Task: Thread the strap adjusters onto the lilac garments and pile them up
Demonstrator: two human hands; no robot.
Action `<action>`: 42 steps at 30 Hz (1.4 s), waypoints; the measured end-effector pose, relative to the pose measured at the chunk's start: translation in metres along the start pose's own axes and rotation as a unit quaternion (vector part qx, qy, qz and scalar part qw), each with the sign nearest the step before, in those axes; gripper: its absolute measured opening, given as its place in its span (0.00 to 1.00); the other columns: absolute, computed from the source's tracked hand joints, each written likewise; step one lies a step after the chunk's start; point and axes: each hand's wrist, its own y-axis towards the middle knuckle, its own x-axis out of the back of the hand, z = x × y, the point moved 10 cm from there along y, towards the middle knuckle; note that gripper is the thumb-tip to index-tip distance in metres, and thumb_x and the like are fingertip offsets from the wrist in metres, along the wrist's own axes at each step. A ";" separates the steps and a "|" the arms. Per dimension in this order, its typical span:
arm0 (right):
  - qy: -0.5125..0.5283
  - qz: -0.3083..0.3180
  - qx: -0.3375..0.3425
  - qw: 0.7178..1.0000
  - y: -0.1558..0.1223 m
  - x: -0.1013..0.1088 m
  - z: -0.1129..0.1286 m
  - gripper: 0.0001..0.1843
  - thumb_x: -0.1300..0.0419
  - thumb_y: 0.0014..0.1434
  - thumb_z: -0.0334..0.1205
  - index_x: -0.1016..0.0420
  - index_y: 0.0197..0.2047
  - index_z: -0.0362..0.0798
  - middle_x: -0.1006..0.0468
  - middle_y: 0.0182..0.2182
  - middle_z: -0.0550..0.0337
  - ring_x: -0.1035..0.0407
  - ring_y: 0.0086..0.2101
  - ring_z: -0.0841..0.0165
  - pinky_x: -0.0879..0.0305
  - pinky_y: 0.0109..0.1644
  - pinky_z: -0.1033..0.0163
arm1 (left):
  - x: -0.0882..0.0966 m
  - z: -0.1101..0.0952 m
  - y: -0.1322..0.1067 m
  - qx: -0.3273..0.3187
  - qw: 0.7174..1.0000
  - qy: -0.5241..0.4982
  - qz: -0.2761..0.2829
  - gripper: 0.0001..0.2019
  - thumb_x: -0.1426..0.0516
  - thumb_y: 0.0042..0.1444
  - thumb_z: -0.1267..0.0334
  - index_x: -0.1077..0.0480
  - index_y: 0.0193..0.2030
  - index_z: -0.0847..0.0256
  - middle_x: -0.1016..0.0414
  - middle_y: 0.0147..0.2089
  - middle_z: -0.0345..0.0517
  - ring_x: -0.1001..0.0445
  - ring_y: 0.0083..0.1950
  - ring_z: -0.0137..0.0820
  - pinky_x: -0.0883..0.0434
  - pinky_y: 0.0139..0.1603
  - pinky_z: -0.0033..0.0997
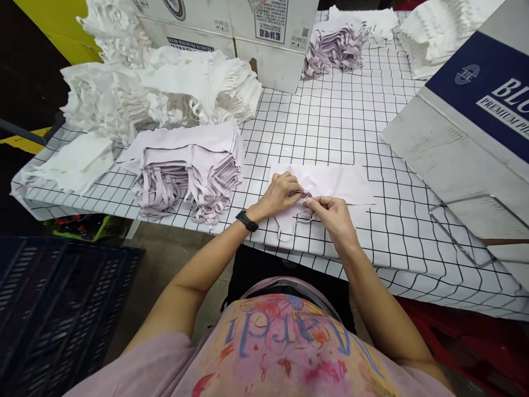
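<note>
A pale lilac garment [330,184] lies flat on the white grid-patterned table [339,116] right in front of me. My left hand [281,194] and my right hand [330,212] meet at its near edge. Both pinch the fabric and a thin strap there, fingers closed. A loop of strap [289,234] hangs off the table edge below my hands. A black watch [247,220] is on my left wrist.
A stack of folded lilac garments [190,165] sits to the left, white piles [157,94] behind it. Cardboard boxes [248,38] stand at the back, another lilac pile [334,47] beside them. A large blue-and-white box [475,127] leans at right. A dark crate [58,309] is on the floor.
</note>
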 end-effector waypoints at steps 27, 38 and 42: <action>0.064 0.068 -0.091 0.991 0.023 -0.012 -0.019 0.15 0.35 0.43 0.44 0.33 0.13 0.47 0.36 0.15 0.63 0.47 0.20 0.75 0.60 0.22 0.64 | 0.005 -0.035 -0.008 -0.093 0.991 0.092 0.035 0.16 0.51 0.66 0.73 0.31 0.27 0.60 0.27 0.32 0.45 0.32 0.45 0.38 0.42 0.49 0.47; 0.007 0.084 -0.050 0.995 0.018 -0.013 -0.007 0.16 0.33 0.48 0.45 0.27 0.17 0.46 0.32 0.16 0.62 0.45 0.21 0.75 0.52 0.25 0.63 | 0.006 -0.034 -0.006 -0.088 0.993 0.070 0.033 0.16 0.49 0.62 0.73 0.34 0.23 0.60 0.27 0.30 0.46 0.33 0.43 0.39 0.40 0.48 0.47; 0.032 0.048 -0.072 0.996 0.021 -0.005 -0.017 0.15 0.32 0.47 0.45 0.28 0.16 0.46 0.30 0.18 0.60 0.45 0.21 0.75 0.55 0.24 0.64 | 0.008 -0.028 -0.007 -0.075 0.996 0.036 0.030 0.14 0.47 0.60 0.73 0.35 0.22 0.60 0.29 0.28 0.43 0.32 0.42 0.37 0.40 0.47 0.45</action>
